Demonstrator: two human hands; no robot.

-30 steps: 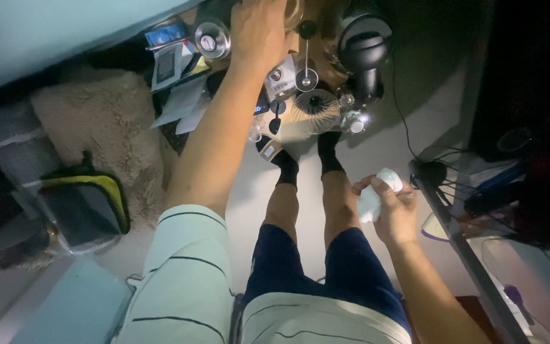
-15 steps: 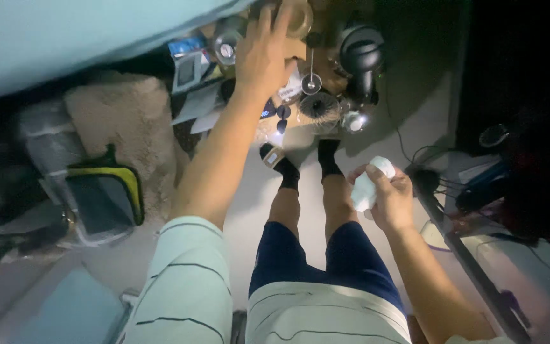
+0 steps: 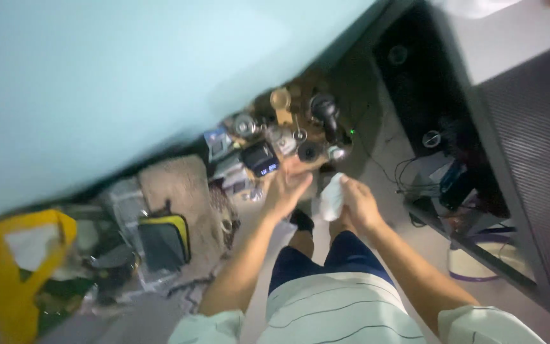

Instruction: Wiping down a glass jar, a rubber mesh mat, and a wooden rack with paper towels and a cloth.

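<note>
Head view: right hand point(image 3: 359, 202) grips white cloth point(image 3: 332, 196); left hand point(image 3: 286, 189), at nine o'clock, spread empty; yellow-trimmed pouch point(image 3: 163, 240) lies further left, blue-labelled packet point(image 3: 214, 140) at eleven

Small dark lit screen point(image 3: 261, 159) among floor clutter.

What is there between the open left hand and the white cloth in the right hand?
In the head view, nothing lies between the left hand and the white cloth gripped by the right hand; only dim floor shows.
</note>
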